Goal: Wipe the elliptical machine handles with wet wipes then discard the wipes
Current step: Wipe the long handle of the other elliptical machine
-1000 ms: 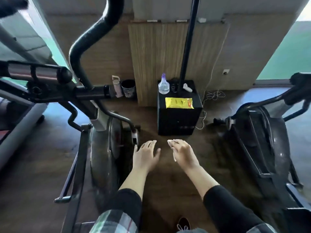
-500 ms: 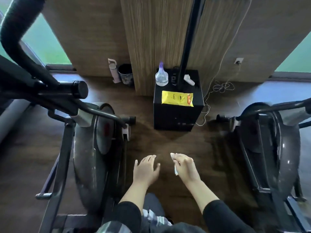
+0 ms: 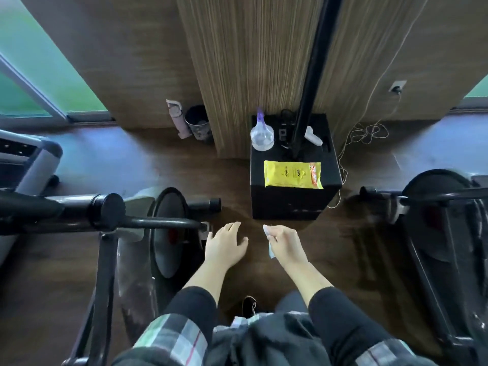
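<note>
My right hand (image 3: 285, 243) grips a crumpled white wet wipe (image 3: 270, 244), which pokes out above and below the fingers. My left hand (image 3: 225, 245) hovers beside it with relaxed fingers and holds nothing. Both hands are above the wooden floor, in front of a black box (image 3: 294, 202). A yellow pack of wet wipes (image 3: 291, 174) lies on top of that box. The elliptical machine (image 3: 158, 228) stands at the left, its black handle bar (image 3: 105, 210) pointing toward me. A small dark bin (image 3: 198, 122) stands by the wall behind it.
A second machine (image 3: 435, 207) stands at the right. On the black box are a clear spray bottle (image 3: 261, 134) and a black pole (image 3: 311, 75) rising up. A pale bottle (image 3: 175, 117) leans beside the bin. A loose cord (image 3: 367, 133) lies on the floor.
The view has tilted downward and forward, so the machine's handles slid left and down. Both hands keep the same pose, the right one still holding the wipe.
</note>
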The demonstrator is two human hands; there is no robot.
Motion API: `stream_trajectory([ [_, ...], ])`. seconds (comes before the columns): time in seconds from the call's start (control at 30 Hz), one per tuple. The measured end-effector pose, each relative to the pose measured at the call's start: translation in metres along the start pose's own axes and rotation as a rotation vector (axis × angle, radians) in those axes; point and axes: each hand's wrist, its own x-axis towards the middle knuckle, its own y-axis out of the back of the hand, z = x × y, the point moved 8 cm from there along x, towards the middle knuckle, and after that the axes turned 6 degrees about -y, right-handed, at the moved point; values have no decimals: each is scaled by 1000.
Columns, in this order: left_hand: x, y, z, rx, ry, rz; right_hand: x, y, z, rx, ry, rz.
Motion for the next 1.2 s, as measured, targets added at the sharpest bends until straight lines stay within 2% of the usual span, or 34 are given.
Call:
stream_trajectory([
  [0.13,41,24,-6,-30,42,1,36,4,-36,26,74,-12],
  [0.37,131,54,0,-79,87,47,142,24,-94,-155,230,-7],
  [0.43,163,67,-5,-111,142,72,181,26,-119,-202,323,-54],
  [0.6,212,103,-23,-195,291,170,254,36,-182,-270,414,-87],
  [0.8,236,126,-55,-267,444,190,293,-7,-225,-355,550,-190],
  [1.03,256,160,-121,-286,558,216,327,-82,-276,-356,585,-355],
  [1.2,278,194,-186,-307,597,248,350,-127,-342,-351,678,-368],
])
